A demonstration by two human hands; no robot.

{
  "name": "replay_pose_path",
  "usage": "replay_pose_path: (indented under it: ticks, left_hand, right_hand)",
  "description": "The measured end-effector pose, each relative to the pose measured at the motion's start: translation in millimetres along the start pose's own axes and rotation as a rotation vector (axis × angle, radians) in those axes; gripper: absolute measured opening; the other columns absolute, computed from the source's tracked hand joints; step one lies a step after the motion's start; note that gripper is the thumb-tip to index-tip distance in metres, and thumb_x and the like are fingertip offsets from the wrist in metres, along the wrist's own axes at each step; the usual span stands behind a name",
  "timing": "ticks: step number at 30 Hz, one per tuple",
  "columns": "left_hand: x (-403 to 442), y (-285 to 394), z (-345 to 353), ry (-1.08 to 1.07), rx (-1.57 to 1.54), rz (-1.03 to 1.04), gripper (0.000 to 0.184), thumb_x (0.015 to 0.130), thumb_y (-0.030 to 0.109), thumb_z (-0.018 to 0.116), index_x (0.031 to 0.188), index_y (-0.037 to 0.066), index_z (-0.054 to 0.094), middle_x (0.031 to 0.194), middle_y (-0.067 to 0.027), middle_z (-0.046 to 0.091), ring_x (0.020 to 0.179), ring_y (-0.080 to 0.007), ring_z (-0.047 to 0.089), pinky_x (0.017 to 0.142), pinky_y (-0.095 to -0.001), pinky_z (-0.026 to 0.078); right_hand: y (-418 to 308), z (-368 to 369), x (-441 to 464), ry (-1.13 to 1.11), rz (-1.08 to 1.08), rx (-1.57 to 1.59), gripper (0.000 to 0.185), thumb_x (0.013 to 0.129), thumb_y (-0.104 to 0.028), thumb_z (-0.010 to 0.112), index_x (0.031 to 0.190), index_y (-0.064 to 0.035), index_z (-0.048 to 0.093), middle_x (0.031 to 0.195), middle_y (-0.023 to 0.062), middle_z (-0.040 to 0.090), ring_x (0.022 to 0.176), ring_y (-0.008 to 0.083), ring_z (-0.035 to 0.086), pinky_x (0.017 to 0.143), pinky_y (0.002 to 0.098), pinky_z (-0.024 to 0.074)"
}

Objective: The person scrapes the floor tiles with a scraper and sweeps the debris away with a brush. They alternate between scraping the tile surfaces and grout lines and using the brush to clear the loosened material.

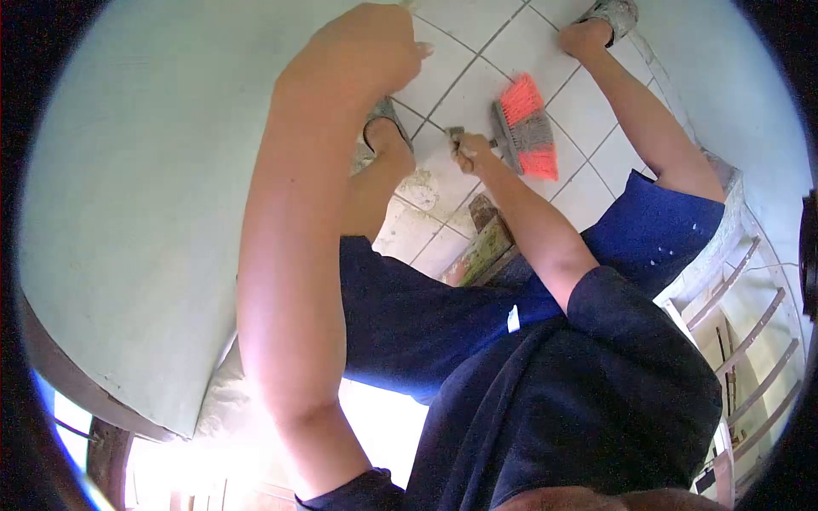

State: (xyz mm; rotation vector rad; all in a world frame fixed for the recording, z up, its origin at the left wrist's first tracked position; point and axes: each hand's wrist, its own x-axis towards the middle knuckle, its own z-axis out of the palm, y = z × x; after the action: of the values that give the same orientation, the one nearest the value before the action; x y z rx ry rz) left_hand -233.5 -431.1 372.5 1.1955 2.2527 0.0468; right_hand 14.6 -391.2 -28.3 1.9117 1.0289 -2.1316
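My left hand point(375, 43) is close to the camera, in front of the pale wall point(153, 170). Its back faces me and a fingertip shows at the right side; the other fingers are hidden, so what it holds or touches cannot be seen. Lower down, my right hand point(473, 155) is closed, with a small grey-brown object point(456, 133) sticking out of the fist. Right beside that fist is a broom head point(526, 128) with orange and grey bristles, over the white tiles point(460, 94). Whether the fist also grips its socket, I cannot make out.
My sandalled feet point(388, 128) rest on the tiles, wide apart. Pale crumbs and stains point(417, 192) mark the floor. A worn piece of wood point(481, 251) is by my legs. A second wall point(724, 77) rises at the right, above a wooden slatted frame point(750, 341).
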Motion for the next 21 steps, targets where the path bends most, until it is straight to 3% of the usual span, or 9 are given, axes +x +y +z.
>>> replay_pose_path:
  ticks: [3,6,8,10,12,16,18,19,21]
  left_hand:
    - [12,-11,7,0.013,0.184,0.031,0.048,0.089,0.043,0.056,0.093,-0.004,0.063,0.093,-0.0260,0.064,0.091,-0.0423,0.061,0.081,-0.0484,0.048]
    - [12,-7,11,0.076,0.157,0.123,0.048,0.089,0.043,0.056,0.093,-0.004,0.063,0.095,-0.0263,0.064,0.092,-0.0419,0.061,0.082,-0.0482,0.048]
    - [8,4,0,0.021,0.117,0.052,0.048,0.089,0.043,0.055,0.094,-0.004,0.063,0.096,-0.0267,0.064,0.094,-0.0418,0.061,0.083,-0.0481,0.048]
    - [10,4,-1,-0.067,0.073,-0.025,0.048,0.089,0.043,0.055,0.096,-0.004,0.063,0.098,-0.0270,0.063,0.095,-0.0416,0.061,0.084,-0.0479,0.047]
    - [19,-2,4,0.019,0.171,0.003,0.049,0.089,0.043,0.055,0.097,-0.004,0.063,0.099,-0.0272,0.063,0.096,-0.0415,0.061,0.085,-0.0471,0.048]
    - [26,13,-2,-0.114,0.195,-0.006,0.048,0.089,0.043,0.055,0.097,-0.004,0.063,0.099,-0.0268,0.063,0.096,-0.0412,0.061,0.085,-0.0468,0.048]
    - [19,16,2,-0.045,0.126,0.002,0.050,0.089,0.043,0.056,0.097,-0.006,0.063,0.098,-0.0265,0.064,0.094,-0.0411,0.062,0.085,-0.0472,0.048]
    - [22,13,3,-0.048,0.123,0.000,0.050,0.089,0.043,0.056,0.097,-0.006,0.063,0.098,-0.0265,0.064,0.094,-0.0411,0.062,0.085,-0.0472,0.048]
    - [32,9,3,-0.038,0.251,0.091,0.050,0.089,0.043,0.056,0.098,-0.005,0.063,0.099,-0.0262,0.064,0.094,-0.0411,0.062,0.085,-0.0477,0.048]
  right_hand:
    - [-37,-26,13,-0.060,0.167,0.234,0.014,0.086,-0.013,0.052,0.073,-0.0095,0.054,0.055,0.0047,0.053,0.040,0.0126,0.048,0.030,0.0246,0.0344]
    - [-51,-39,25,-0.176,0.041,-0.161,0.013,0.085,-0.016,0.054,0.073,-0.0107,0.054,0.055,0.0046,0.053,0.039,0.0120,0.047,0.027,0.0236,0.0330]
    - [-44,-38,-51,-0.098,0.146,0.125,0.015,0.086,-0.016,0.052,0.072,-0.0113,0.054,0.054,0.0043,0.052,0.036,0.0120,0.041,0.027,0.0259,0.0295]
    - [-14,-57,0,-0.235,0.148,0.249,0.017,0.087,-0.017,0.051,0.072,-0.0110,0.055,0.054,0.0046,0.052,0.035,0.0144,0.043,0.029,0.0266,0.0313]
    - [-20,-52,29,-0.206,0.078,0.083,0.014,0.086,-0.014,0.052,0.075,-0.0079,0.056,0.057,0.0060,0.054,0.038,0.0161,0.046,0.031,0.0295,0.0359]
    - [-13,-53,40,-0.159,-0.045,-0.158,0.010,0.085,-0.011,0.054,0.081,-0.0031,0.058,0.062,0.0081,0.056,0.043,0.0187,0.051,0.034,0.0339,0.0427]
    - [17,-64,16,-0.136,0.159,0.274,0.015,0.088,-0.015,0.050,0.080,-0.0046,0.057,0.065,0.0088,0.056,0.046,0.0188,0.052,0.034,0.0360,0.0407]
    - [-4,-54,-18,-0.113,0.197,0.280,0.021,0.090,-0.016,0.052,0.070,-0.0088,0.054,0.056,0.0056,0.052,0.038,0.0184,0.048,0.031,0.0316,0.0357]
    - [-3,-52,31,-0.120,0.129,0.162,0.021,0.089,-0.016,0.053,0.069,-0.0082,0.054,0.056,0.0059,0.052,0.039,0.0185,0.049,0.031,0.0317,0.0365]
